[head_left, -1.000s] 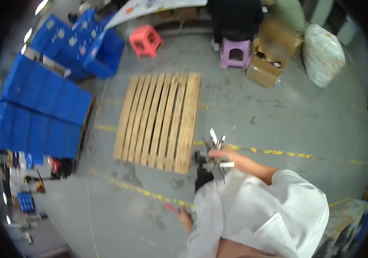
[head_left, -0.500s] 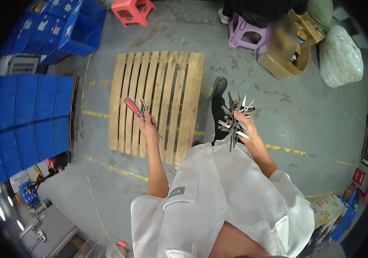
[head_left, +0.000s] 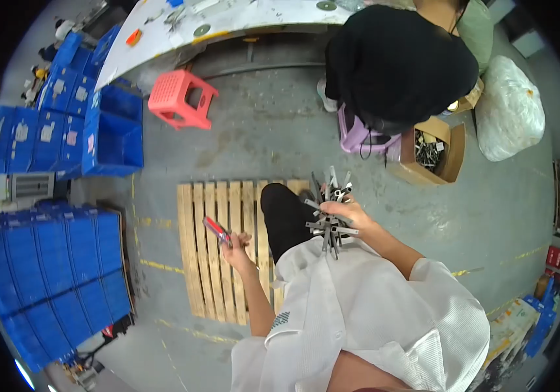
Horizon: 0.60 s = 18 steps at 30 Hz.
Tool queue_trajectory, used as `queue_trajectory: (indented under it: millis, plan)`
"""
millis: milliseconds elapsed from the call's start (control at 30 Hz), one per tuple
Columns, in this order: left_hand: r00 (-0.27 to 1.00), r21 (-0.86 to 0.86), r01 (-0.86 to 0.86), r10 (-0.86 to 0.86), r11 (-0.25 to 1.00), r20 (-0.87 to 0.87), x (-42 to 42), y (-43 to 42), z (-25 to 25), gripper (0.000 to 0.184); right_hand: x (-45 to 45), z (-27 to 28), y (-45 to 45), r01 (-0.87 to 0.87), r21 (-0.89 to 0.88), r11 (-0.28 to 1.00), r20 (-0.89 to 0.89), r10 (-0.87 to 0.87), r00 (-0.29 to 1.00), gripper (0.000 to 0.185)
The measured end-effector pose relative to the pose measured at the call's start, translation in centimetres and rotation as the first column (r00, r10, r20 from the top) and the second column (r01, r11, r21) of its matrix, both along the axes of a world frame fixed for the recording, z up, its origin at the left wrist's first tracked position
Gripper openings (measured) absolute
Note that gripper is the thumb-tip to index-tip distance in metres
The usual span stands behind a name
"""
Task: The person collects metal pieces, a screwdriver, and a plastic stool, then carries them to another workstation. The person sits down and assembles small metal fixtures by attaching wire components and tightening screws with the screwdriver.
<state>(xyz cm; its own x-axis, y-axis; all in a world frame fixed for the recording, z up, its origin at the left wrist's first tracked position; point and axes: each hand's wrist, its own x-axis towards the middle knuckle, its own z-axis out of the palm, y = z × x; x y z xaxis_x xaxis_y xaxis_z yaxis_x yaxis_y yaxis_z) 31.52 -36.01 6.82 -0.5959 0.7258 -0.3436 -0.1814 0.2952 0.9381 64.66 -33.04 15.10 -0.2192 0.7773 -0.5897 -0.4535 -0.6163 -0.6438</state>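
My left hand (head_left: 238, 252) holds a red-handled screwdriver (head_left: 216, 230) over the wooden pallet (head_left: 196, 261); another small item in that hand is too blurred to name. On the right, in front of my white shirt, my right hand (head_left: 347, 210) is closed around a bundle of metal pieces (head_left: 329, 225). These are thin, dark and silvery, and stick out in several directions. My leg in black trousers (head_left: 282, 219) shows between the two hands, over the pallet's right part.
A red stool (head_left: 182, 98) stands before a white table (head_left: 227, 18). A person in black (head_left: 401, 68) sits on a purple stool (head_left: 358, 134), beside a cardboard box (head_left: 453, 153) of metal parts. Blue crates (head_left: 54, 261) are stacked left; a white sack (head_left: 509, 108) is at right.
The view has tilted up, bringing the table and seated person into sight. My leg has come over the pallet. My left hand still holds the screwdriver, my right hand the metal pieces.
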Motion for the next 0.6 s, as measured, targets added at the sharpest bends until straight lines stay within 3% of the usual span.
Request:
queue_trajectory:
  millis: [200, 300, 367, 400, 433, 467, 600]
  plan:
    - [0.979, -0.021, -0.118, 0.119, 0.993, 0.166, -2.9, 15.4, -5.6, 0.021, -2.2, 1.5, 15.5, 0.05, 0.042, 0.998, -0.029, -0.049, 0.998, 0.051]
    - [0.966, -0.046, -0.123, 0.13, 0.991, 0.224, -6.3, 24.8, -9.9, 0.019, -4.2, 4.8, 23.7, 0.124, -0.123, 0.985, 0.035, -0.121, 0.992, 0.022]
    - [0.963, -0.012, -0.064, 0.065, 0.998, 0.26, -9.0, 33.1, -12.3, 0.018, -6.3, 2.1, 29.7, 0.179, -0.096, 0.979, -0.02, -0.182, 0.983, 0.023]
    - [0.95, -0.125, -0.103, 0.135, 0.987, 0.283, -10.7, 37.1, -13.0, 0.017, -7.7, 0.2, 32.6, 0.205, -0.089, 0.975, -0.086, -0.212, 0.973, 0.023]
    - [0.931, -0.26, -0.146, 0.222, 0.954, 0.29, -11.7, 39.8, -13.5, 0.015, -8.5, -0.6, 34.8, 0.218, -0.102, 0.97, -0.145, -0.232, 0.962, 0.023]
    - [0.928, -0.269, -0.126, 0.209, 0.955, 0.307, -11.6, 42.6, -13.8, 0.015, -8.4, -0.1, 37.5, 0.235, -0.104, 0.966, -0.125, -0.247, 0.961, 0.023]
    - [0.951, -0.152, -0.044, 0.088, 0.987, 0.296, -16.3, 53.8, -12.1, 0.016, -12.1, 1.8, 46.7, 0.296, -0.138, 0.945, -0.219, -0.32, 0.922, 0.022]
